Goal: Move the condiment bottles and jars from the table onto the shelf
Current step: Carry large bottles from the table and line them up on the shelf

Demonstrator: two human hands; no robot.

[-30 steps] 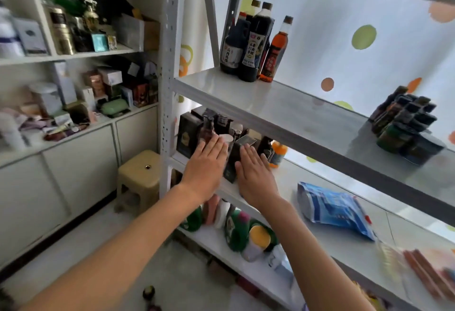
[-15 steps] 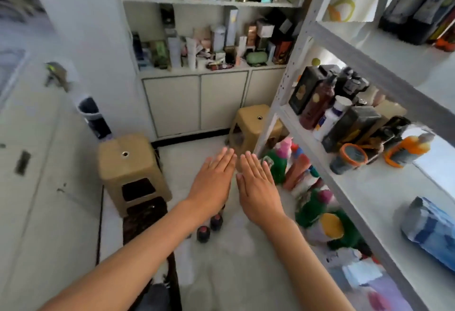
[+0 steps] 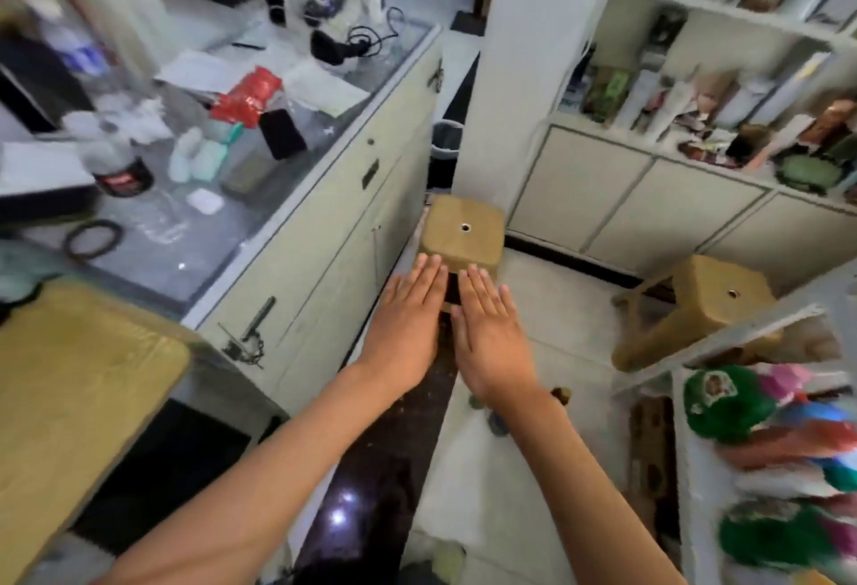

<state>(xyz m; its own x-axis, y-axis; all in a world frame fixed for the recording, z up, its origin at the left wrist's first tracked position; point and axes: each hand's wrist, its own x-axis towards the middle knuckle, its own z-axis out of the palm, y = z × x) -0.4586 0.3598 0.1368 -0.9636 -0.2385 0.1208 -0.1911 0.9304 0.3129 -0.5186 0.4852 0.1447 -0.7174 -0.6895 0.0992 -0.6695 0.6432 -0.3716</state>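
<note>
Both hands swung away from the shelf point(image 3: 723, 334) toward the counter; left hand point(image 3: 406, 322) and right hand point(image 3: 491, 334) hovered flat, fingers pressed together, empty. Couldn't spot condiment bottles.

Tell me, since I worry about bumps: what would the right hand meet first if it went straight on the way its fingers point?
Probably the nearer tan stool: the right hand is flat and empty, fingers aimed at it. Depth is unclear, so it might pass above.

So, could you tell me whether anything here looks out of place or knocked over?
Yes: the right-hand tan stool is tipped against the metal shelf, and small jars sit on the floor.
</note>
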